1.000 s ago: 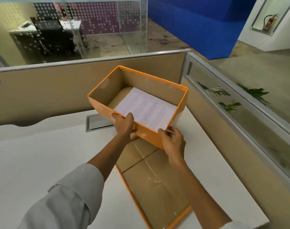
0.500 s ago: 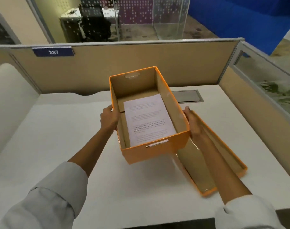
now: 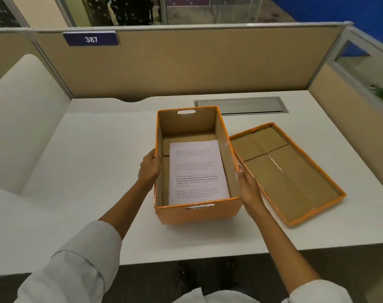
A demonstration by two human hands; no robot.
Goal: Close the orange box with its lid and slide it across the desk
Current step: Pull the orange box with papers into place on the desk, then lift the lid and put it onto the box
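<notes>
An open orange box (image 3: 199,215) stands upright on the white desk (image 3: 94,171), its long axis pointing away from me. A printed sheet of paper (image 3: 197,171) lies flat on its brown floor. My left hand (image 3: 149,168) presses against the box's left wall and my right hand (image 3: 249,189) against its right wall, so both grip the box. The orange lid (image 3: 282,171) lies upside down on the desk just right of the box, brown inside facing up, its near left edge partly behind my right hand.
Tan partition panels (image 3: 186,62) wall the desk at the back and right, with a blue "387" sign (image 3: 91,38). A metal cable hatch (image 3: 240,105) sits flush in the desk behind the box. A white padded panel (image 3: 22,119) borders the left.
The box has come down from mid-air and now rests on the desk to the left of the lid. Both hands stay on its side walls. The camera has tilted down.
</notes>
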